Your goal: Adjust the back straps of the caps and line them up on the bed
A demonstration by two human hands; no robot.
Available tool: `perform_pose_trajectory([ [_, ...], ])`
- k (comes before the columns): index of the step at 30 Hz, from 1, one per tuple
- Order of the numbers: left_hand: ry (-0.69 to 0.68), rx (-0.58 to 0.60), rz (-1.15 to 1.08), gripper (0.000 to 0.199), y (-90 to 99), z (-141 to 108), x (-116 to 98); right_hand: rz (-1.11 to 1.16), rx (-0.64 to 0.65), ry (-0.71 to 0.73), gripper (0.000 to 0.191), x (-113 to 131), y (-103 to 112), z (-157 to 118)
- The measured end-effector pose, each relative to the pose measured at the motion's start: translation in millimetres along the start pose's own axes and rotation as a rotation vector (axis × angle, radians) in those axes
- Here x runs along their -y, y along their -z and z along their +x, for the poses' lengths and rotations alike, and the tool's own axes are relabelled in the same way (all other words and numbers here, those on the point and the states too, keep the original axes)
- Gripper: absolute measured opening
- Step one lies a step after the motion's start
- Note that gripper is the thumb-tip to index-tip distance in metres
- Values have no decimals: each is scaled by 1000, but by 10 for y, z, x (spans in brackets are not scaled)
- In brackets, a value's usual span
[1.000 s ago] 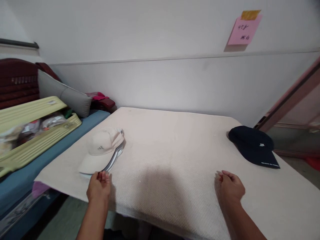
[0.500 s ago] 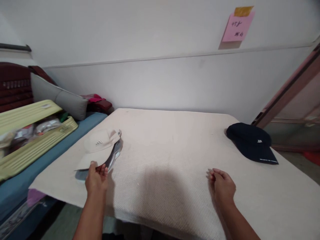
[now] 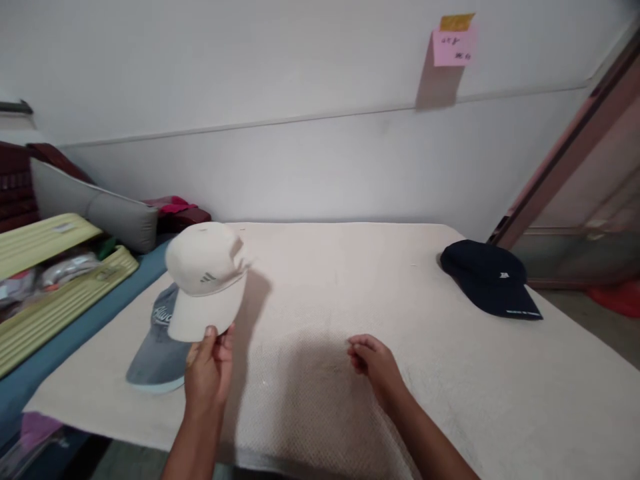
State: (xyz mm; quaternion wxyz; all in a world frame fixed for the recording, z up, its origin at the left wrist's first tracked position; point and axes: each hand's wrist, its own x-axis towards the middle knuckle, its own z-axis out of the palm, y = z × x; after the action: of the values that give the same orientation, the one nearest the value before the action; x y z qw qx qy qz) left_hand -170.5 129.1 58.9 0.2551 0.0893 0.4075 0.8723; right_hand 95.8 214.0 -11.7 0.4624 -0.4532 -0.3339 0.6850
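Note:
My left hand (image 3: pixel 209 363) grips the brim of a cream baseball cap (image 3: pixel 205 267), thumb on top and fingers underneath. The cap is raised off the table, and three dark slanted stripes show on its front. Partly hidden behind it, a grey-blue baseball cap (image 3: pixel 155 353) with white lettering lies on the table's left side. My right hand (image 3: pixel 373 360) hovers over the middle of the table, fingers curled together, with nothing seen in them. Farther right rests a navy baseball cap (image 3: pixel 485 277), its brim towards me and a small white emblem on its front.
A cream cloth covers the table (image 3: pixel 330 280). On the left are a grey cushion (image 3: pixel 95 200) and a pale yellow slatted container (image 3: pixel 60 300) with packed items. A pink note (image 3: pixel 453 48) hangs on the white wall behind. A reddish door frame (image 3: pixel 550 160) stands at right.
My left hand has lifted the cream cap off the grey-blue cap, moving it up and right, which uncovers the lower one. My right hand has come inwards to the left. The view has shifted slightly.

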Motion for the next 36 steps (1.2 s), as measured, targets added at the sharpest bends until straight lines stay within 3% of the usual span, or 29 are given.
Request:
perform_pose_trajectory([
  [5, 166, 147, 44, 19, -220, -589, 225, 0, 191, -19, 23, 84, -139, -176],
  [9, 371, 231, 101, 21, -287, -998, 437, 163, 322, 8, 38, 285, -118, -242],
  [12, 476, 323, 195, 25, -227, -1242, 627, 336, 410, 21, 39, 447, -62, -244],
  [16, 622, 459, 318, 31, -56, -1503, 857, 468, 353, 16, 42, 620, 117, -213],
  [18, 746, 548, 275, 42, 14, -1573, 917, 476, 343, -35, 40, 679, 240, -215],
  [21, 965, 682, 35, 43, 52, -1545, 903, 498, 347, -64, 33, 734, 398, -258],
  [23, 1068, 732, -102, 38, 37, -1443, 837, 510, 349, -42, 29, 757, 466, -307],
  [25, 1130, 768, -176, 45, 4, -1311, 748, 500, 364, -30, 29, 775, 505, -368],
  [30, 1101, 894, -245, 48, -98, -1070, 536, 436, 457, -90, 34, 774, 543, -570],
  [33, 1104, 988, -187, 37, -138, -1016, 418, 357, 583, -146, 39, 706, 574, -695],
  [36, 1087, 995, -37, 20, -142, -979, 318, 248, 697, -232, 39, 626, 614, -789],
])
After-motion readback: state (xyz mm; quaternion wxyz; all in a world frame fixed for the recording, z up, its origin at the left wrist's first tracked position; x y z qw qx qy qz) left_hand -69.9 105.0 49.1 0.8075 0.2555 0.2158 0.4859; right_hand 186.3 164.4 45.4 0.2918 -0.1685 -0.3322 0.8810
